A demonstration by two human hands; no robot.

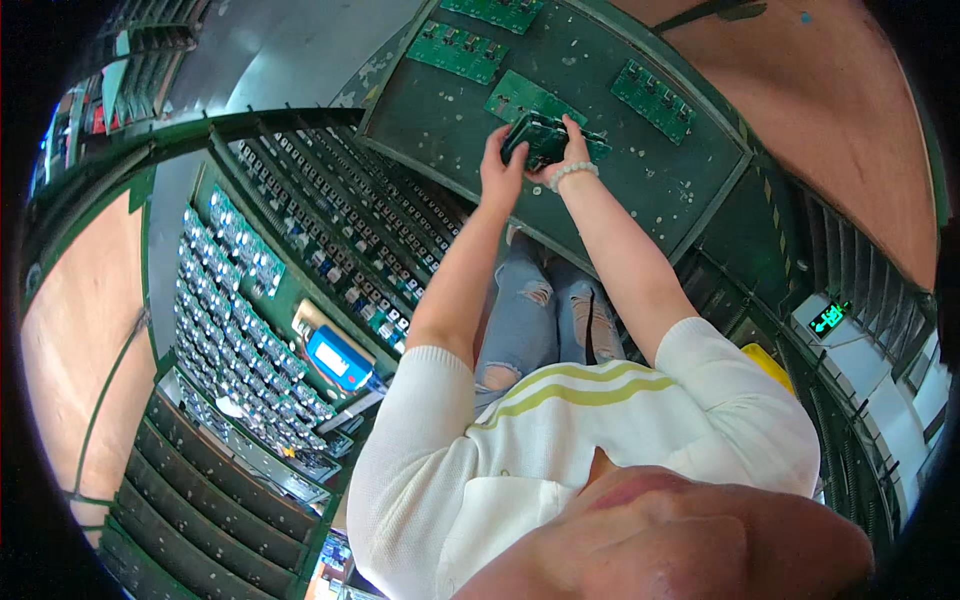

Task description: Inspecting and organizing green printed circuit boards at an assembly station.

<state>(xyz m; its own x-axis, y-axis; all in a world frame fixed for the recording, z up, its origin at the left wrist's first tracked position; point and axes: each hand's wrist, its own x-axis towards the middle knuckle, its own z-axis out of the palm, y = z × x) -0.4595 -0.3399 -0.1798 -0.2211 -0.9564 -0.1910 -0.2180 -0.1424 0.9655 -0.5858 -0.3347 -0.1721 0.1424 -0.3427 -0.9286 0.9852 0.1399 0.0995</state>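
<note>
One dark circuit board [535, 135], held up over the far part of the dark green worktable [440, 120], pinched between two hands. Left hand [500, 168] gripping its left edge, thumb and fingers curled round the rim. Right hand [570, 150] clamped on its right edge, fingers closed over the top, a pale bead bracelet [572, 172] on that wrist. Directly under the held board, one green board [520, 98] flat on the table, partly covered. Three more green boards lying apart on the same surface: one [457, 50] to the far left, one [495, 10] cut by the upper edge, one [655, 100] off to the right. Four loose green boards on the table in all, one in the hands.

Further out, to the person's left, slotted racks [340, 230] packed with rows of small boards standing on edge, too many and too small to count. Beside them, a tray [235, 330] filled with close rows of pale, shiny components, likewise uncountable. At its near corner, one blue box-shaped device [338, 358] with a light rectangular panel on its face. Low at left, dark empty-looking trays [210, 500] in a stack; number unclear. Far right, one small glowing green sign [827, 317], rectangular, on a pale housing. Just behind the right shoulder, one yellow object [768, 362], mostly hidden.
</note>
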